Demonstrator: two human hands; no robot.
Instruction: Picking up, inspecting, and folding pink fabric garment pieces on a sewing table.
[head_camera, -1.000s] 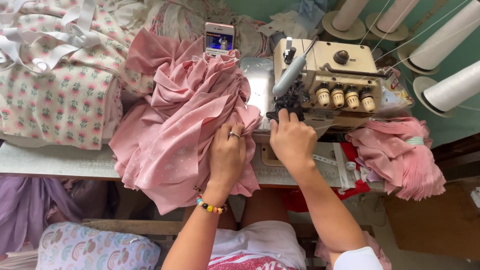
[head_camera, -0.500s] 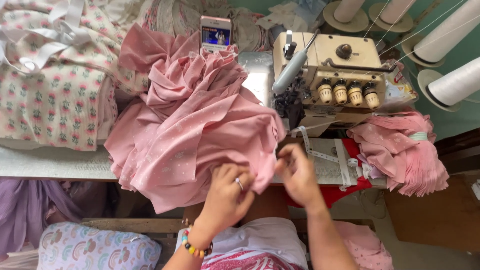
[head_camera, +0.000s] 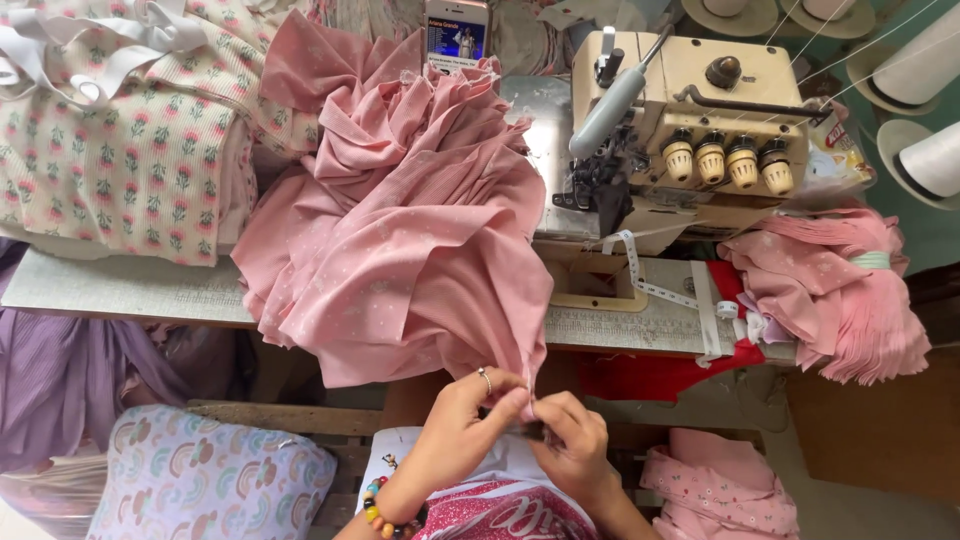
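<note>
1. Fabric under inspection: the pink dotted cloth (head_camera: 400, 230) lies heaped on the sewing table (head_camera: 120, 285), left of the overlock machine (head_camera: 690, 130), with one corner hanging over the front edge down to my lap.
2. Left hand (head_camera: 465, 420), ring on one finger and bead bracelet at the wrist, pinches that hanging corner between thumb and fingertips, fingers drawn narrow on the cloth.
3. Right hand (head_camera: 570, 440) meets it from the other side, fingers closed on the same edge; the two hands touch.
4. Step in hand, as I judge it: finding and squaring an edge away from the needle, not stitching.
5. Next move would call for both layers held even and the bulk kept from dragging off the table.
6. Surroundings: floral cloth pile (head_camera: 120, 140) at the far left, phone (head_camera: 457, 35) propped behind the heap, pink folded pieces (head_camera: 840, 290) at right, thread cones (head_camera: 930, 150) beyond.
7. Poorly seen: a small dark item between my fingertips, possibly a clip or snips; the cloth edge itself is covered by my fingers.
</note>
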